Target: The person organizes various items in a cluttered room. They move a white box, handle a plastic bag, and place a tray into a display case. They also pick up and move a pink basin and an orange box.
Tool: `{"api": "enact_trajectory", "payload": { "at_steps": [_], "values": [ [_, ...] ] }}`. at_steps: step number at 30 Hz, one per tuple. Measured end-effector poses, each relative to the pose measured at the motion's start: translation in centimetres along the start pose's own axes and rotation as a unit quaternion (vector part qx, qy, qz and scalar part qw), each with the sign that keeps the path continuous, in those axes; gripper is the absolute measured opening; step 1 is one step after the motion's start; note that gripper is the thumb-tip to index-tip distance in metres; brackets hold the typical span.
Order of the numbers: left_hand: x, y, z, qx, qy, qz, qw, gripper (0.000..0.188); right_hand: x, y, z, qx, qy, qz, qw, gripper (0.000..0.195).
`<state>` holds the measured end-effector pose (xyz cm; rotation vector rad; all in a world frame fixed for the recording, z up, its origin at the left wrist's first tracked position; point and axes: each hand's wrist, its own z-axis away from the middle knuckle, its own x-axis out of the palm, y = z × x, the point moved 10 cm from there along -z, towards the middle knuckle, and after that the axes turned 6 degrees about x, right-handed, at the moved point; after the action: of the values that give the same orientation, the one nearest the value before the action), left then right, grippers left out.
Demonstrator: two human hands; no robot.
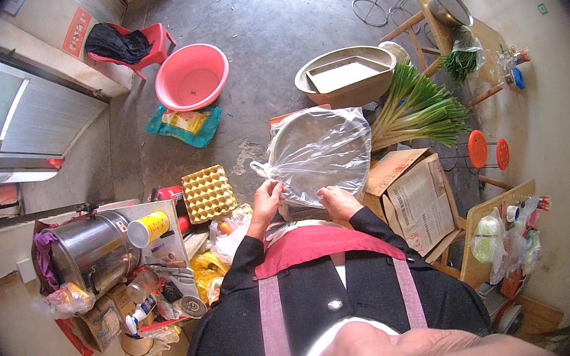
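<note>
A round metal basin [307,138] lies before me, wrapped in a clear plastic bag [338,158]. The bag is gathered into a knotted end [261,169] at the basin's left side. Just below that knot, the fingers of my left hand [267,197] pinch the film at the near left rim. My right hand [339,202] grips the film along the near edge, its fingers curled and fingertips on the plastic. Folds in the film run from the knot across the basin. What supports the basin is mostly hidden.
Right of the basin are spring onions [414,110] and a cardboard box [416,200]. Beyond stands a large tub [346,94] holding a rectangular tray [352,73]. To the left are an egg tray [207,193], a pink basin [193,80] and a steel pot [90,247] amid clutter.
</note>
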<state>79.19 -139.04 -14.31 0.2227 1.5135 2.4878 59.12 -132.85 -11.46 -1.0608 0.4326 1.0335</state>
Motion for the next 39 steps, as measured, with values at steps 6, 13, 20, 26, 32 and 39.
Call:
{"api": "enact_trajectory", "payload": {
  "at_steps": [6,13,20,26,32,39],
  "values": [
    [0.17,-0.26,-0.11,0.000,-0.005,0.008,1.000,0.023,-0.10,0.01,0.10,0.000,0.000,0.000,1.000,0.027],
    [0.39,-0.50,-0.14,-0.003,-0.031,-0.006,0.999,0.027,-0.39,-0.15,0.27,0.003,0.001,-0.008,1.000,0.026],
    [0.27,-0.47,-0.16,0.002,-0.029,-0.012,1.000,0.026,-0.11,0.06,0.04,0.002,0.003,-0.010,1.000,0.025],
    [0.26,-0.42,-0.17,-0.005,-0.028,-0.012,1.000,0.025,0.00,0.13,-0.08,0.001,0.005,-0.009,1.000,0.026],
    [0.22,-0.43,-0.28,-0.005,-0.027,-0.008,1.000,0.025,0.17,0.21,-0.21,0.001,0.000,0.000,1.000,0.026],
    [-0.07,-0.30,-0.31,-0.013,-0.025,-0.019,0.999,0.027,-0.04,-0.22,-0.32,0.005,-0.003,-0.001,1.000,0.026]
  ]
}}
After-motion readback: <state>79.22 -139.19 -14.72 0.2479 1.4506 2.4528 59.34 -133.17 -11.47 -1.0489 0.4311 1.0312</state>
